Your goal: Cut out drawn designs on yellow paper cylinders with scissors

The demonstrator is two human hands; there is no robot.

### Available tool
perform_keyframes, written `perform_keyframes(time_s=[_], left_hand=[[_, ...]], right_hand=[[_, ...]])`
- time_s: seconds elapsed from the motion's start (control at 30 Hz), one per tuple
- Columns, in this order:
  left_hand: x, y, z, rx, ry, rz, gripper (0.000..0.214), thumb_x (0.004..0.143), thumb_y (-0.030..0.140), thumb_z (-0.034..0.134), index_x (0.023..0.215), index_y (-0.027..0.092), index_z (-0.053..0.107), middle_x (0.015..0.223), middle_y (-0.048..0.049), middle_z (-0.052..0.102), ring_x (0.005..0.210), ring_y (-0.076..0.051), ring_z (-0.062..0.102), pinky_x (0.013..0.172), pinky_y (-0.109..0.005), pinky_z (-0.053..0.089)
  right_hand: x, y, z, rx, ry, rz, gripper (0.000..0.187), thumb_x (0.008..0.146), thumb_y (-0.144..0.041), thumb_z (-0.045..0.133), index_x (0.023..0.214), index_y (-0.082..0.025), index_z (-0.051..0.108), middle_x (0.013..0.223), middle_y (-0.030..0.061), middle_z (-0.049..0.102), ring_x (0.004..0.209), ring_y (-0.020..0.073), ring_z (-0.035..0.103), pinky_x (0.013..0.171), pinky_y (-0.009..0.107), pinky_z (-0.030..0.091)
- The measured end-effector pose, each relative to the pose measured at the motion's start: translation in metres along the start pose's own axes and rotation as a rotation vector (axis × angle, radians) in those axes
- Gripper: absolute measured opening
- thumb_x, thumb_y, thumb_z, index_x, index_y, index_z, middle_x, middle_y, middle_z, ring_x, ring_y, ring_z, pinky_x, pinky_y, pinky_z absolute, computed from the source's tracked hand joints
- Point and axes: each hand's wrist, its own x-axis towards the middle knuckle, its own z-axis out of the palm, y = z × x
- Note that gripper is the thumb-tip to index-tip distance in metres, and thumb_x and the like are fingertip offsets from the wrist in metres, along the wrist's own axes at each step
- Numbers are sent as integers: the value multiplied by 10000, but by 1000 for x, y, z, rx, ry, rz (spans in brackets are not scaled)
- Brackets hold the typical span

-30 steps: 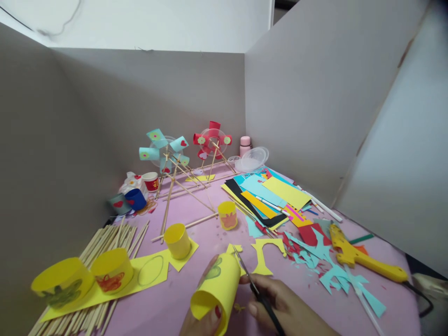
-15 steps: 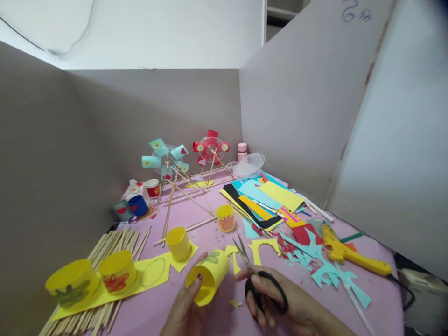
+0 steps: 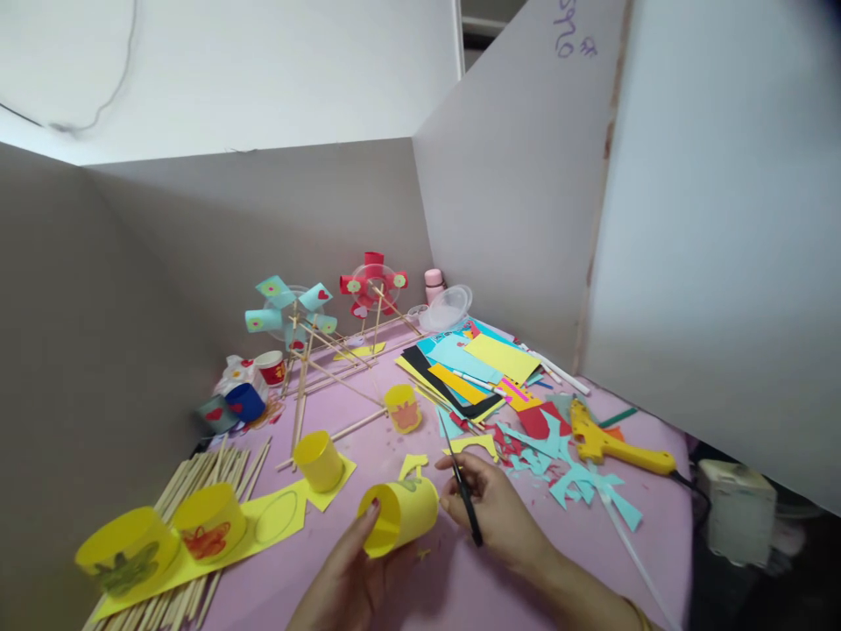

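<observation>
My left hand (image 3: 351, 574) grips a yellow paper cylinder (image 3: 399, 515) lying on its side, open end toward me, with a green drawing on its top. My right hand (image 3: 496, 517) is closed on black-handled scissors (image 3: 462, 491), blades shut and pointing away, just right of the cylinder. Both hands hover low over the pink table (image 3: 460, 587). A small yellow scrap (image 3: 413, 463) lies just beyond the cylinder.
Yellow paper cups (image 3: 318, 460) (image 3: 403, 408) (image 3: 210, 522) (image 3: 124, 550) stand on a yellow sheet over wooden sticks (image 3: 197, 473) at left. Paper windmills (image 3: 289, 307) (image 3: 371, 285) stand at the back. Coloured paper stack (image 3: 473, 368), cut scraps (image 3: 558, 460), yellow glue gun (image 3: 614, 443) at right. Grey cardboard walls enclose the table.
The view swung up and right. My left hand turned the cylinder so it lies flatter. The scissors have closed and my right hand now holds them nearer the cylinder.
</observation>
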Motion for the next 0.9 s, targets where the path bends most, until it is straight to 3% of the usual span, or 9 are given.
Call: perform_keyframes(time_s=[0.17,0.37,0.5,0.77,0.83,0.9], left_hand=[[-1,-11,5,-79,68,68,562,812,124,587,1318,-7,382,924,-189,762,828,-282,724,728,-359,592],[-7,-13,6,-30,100,131,403,814,133,588,1168,-44,513,908,-216,755,787,-292,727,694,-365,600],[-9,-14,5,-32,56,115,418,823,141,581,1192,-36,497,940,-213,751,799,-276,725,733,-366,589],[-9,-14,3,-139,-45,59,646,836,93,543,1405,57,238,915,-160,770,818,-248,723,783,-371,553],[-10,-15,-1,-160,-91,28,646,833,107,547,1401,36,247,958,-180,756,866,-265,711,820,-382,530],[-9,-14,-9,-164,-170,-13,570,829,131,553,1355,28,359,1002,-196,740,925,-289,690,851,-396,504]], right_hand=[[3,-3,-3,-3,27,-21,274,619,-133,599,889,-164,564,579,-85,456,519,88,379,479,202,287],[2,-5,-6,19,-26,20,287,607,-156,625,886,-174,562,566,-85,482,494,89,413,478,204,306],[0,-6,-4,25,-81,39,262,581,-125,614,833,-176,567,535,-91,483,464,80,398,461,198,297],[4,-7,-5,54,-49,66,304,587,-182,646,869,-187,535,585,-79,521,462,73,372,439,190,270],[4,-9,-6,63,-43,70,317,579,-190,654,871,-188,533,599,-76,523,480,77,378,452,192,276],[2,-11,-6,75,-58,83,323,572,-197,660,870,-191,534,598,-77,522,483,80,388,460,196,285]])
